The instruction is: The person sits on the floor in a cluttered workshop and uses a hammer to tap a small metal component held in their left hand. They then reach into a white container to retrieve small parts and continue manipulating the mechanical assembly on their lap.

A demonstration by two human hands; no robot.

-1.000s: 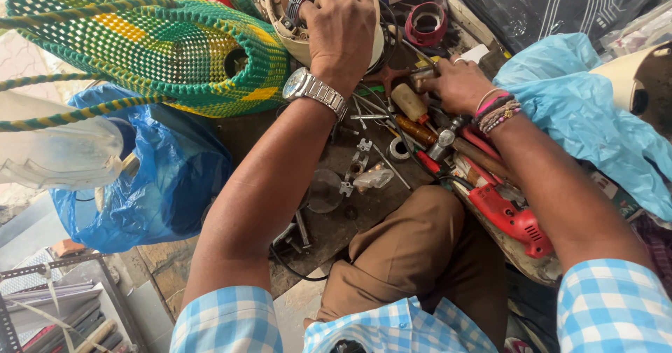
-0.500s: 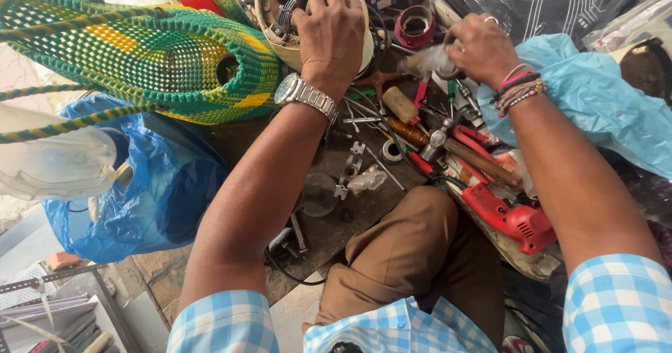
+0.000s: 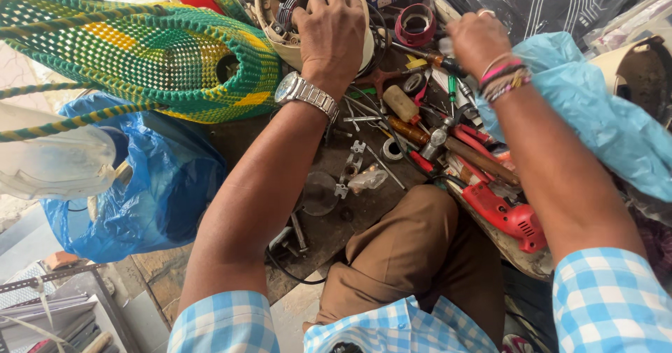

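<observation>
Both arms outstretched, hands curled

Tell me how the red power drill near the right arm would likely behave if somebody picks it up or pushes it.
The red power drill looks stiff and probably heavy for its size, given its solid moulded body. It lies on its side among hammers and screwdrivers, so a push would likely drag those tools rather than roll it. Its hard casing does not look fragile.

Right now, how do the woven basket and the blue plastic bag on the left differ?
The woven basket is a stiff lattice of green and yellow strips with open gaps; the blue plastic bag is one plain colour, smooth and crumpled. The basket lies on its side, its mouth towards the left hand; the bag slumps below it, partly under the basket. The basket has corded handles; none show on the bag. Both sit left of the person's left arm, untouched by either hand.
</observation>
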